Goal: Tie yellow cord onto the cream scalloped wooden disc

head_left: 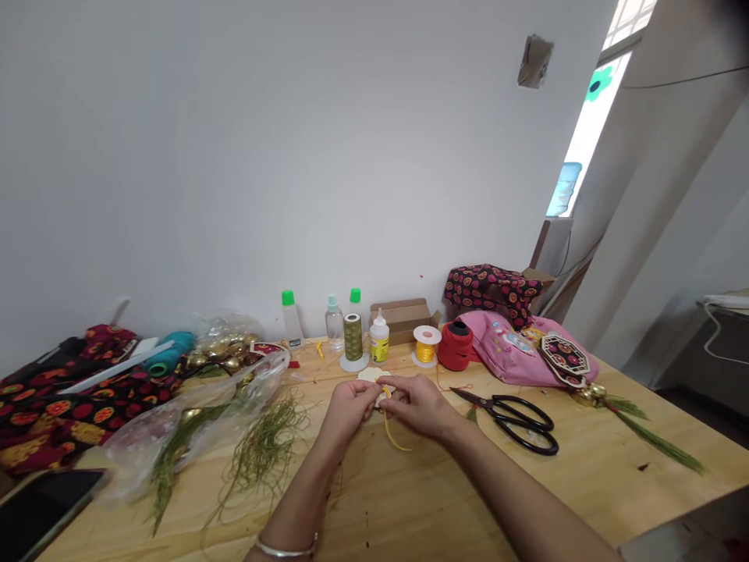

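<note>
My left hand (351, 404) and my right hand (422, 403) meet at the middle of the table, thumbs and fingertips pinched together. Between them is a yellow cord (393, 439), whose loose end hangs down and curls to the right on the wood. A pale flat piece with a scalloped edge (367, 375) shows just behind and under the fingers, which hide most of it. Right of my right hand lie black-handled scissors (515, 417), blades toward the hand. Beyond my fingertips stand a white glue bottle with a yellow label (379, 341) and a spool of yellow cord (426, 350).
Left are a tangle of green threads (263, 449), a plastic bag (222, 414), patterned fabric (52, 398) and a phone (47, 507). Along the wall stand an olive thread spool (353, 339) and red yarn (455, 347). A pink bag (497, 351) and tasselled ornament (565, 357) lie right.
</note>
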Available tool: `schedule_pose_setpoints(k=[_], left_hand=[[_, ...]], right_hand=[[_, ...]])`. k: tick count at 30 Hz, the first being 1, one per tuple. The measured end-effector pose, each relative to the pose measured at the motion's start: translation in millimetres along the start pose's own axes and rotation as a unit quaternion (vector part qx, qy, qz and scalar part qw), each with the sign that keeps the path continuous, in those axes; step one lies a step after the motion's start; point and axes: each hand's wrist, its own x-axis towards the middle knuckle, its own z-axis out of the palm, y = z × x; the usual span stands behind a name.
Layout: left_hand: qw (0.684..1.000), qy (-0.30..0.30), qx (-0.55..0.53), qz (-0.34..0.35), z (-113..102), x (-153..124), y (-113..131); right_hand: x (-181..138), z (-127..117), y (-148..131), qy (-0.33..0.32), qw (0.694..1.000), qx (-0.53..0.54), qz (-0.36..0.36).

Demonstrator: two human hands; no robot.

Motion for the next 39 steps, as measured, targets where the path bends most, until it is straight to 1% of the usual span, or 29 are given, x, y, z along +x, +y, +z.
schedule_pose_setpoints(k=[5,12,14,17,19,23,28,31,34,39], left_hand=[[1.000,-0.015,-0.024,0.004,-1.8,2.9,-0.6],[0.999,-0.008,-0.033,0.029,-1.1,2.0,-1.4],[0.999,0.009,-0.037,0.024,-1.0,1.6,-1.2],[0.997,0.057,-0.049,0.008,-1.2,1.8,-1.1],[0.995,0.077,-0.064,0.003,-1.6,2.5,-1.5],[0.992,0.086,-0.090,0.002,-2.7,4.7,-3.9],[0.992,0.071,-0.101,0.009,-3.7,6.6,-7.1],[0.993,0.079,-0.088,0.015,-3.7,6.8,-7.6],[0.995,0.089,-0.045,0.032,-3.8,7.1,-7.8],[0.994,0.072,0.027,0.074,-6.3,8.0,-10.8]], right_hand=[[0.3,-3.7,-2.4,0.034,0.998,-0.044,-0.018],[2.3,-5.2,1.9,0.069,0.996,-0.056,-0.004],[2.6,-5.6,1.7,0.076,0.996,-0.055,-0.002],[2.6,-6.0,0.5,0.082,0.995,-0.062,-0.002],[2.4,-6.0,-0.5,0.082,0.994,-0.067,-0.002],[2.1,-5.9,-2.4,0.079,0.995,-0.067,-0.004],[1.8,-6.7,-4.7,0.078,0.994,-0.072,-0.005],[1.7,-7.3,-5.4,0.078,0.994,-0.073,-0.001],[2.0,-7.4,-5.1,0.080,0.994,-0.072,0.001],[2.5,-5.6,-2.7,0.085,0.994,-0.074,0.005]])
